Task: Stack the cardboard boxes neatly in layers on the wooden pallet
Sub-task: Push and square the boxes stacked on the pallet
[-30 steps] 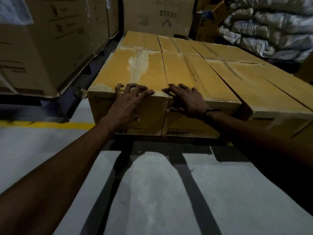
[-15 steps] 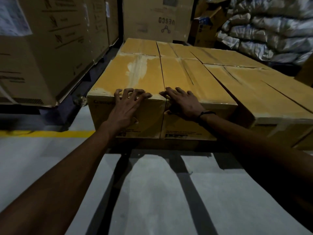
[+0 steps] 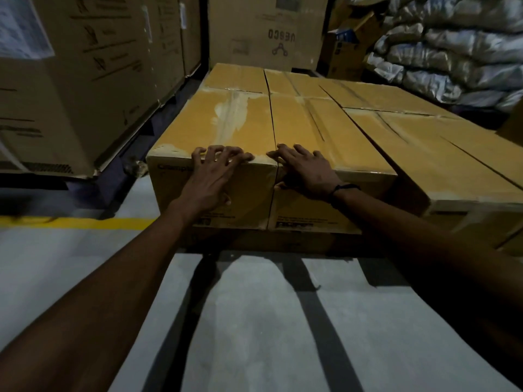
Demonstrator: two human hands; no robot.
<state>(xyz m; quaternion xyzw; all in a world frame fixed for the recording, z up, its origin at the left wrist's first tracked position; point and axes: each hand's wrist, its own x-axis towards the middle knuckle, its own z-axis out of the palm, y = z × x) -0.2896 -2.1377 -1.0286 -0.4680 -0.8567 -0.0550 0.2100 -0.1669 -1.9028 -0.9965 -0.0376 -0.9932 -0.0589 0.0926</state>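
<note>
1. Along the left edge stands a wall of large brown cartons [image 3: 85, 80], well apart from the hands, with a yellow floor line [image 3: 76, 223] running below them across the grey floor [image 3: 254, 335].
2. The left hand [image 3: 210, 176] lies over the near top edge of the left front box [image 3: 220, 123]; its fingers [image 3: 223, 154] are spread and bent, fingertips pressing on the taped top, palm against the front face. It grips nothing.
3. The left front box sits at the near left corner of the stacked layer, touching the right front box [image 3: 319, 128] along a thin seam between the two hands.
4. The right hand [image 3: 305, 171] rests flat on the near edge of the right front box, fingers spread and nearly straight, thumb down on the front face. A dark band [image 3: 343, 189] circles the wrist.
5. Further right, more yellow boxes [image 3: 441, 154] fill the same layer, packed side by side.
6. The pallet beneath is in shadow and cannot be made out.
7. At far right, pale sacks [image 3: 458, 52] are heaped behind the stack.
</note>
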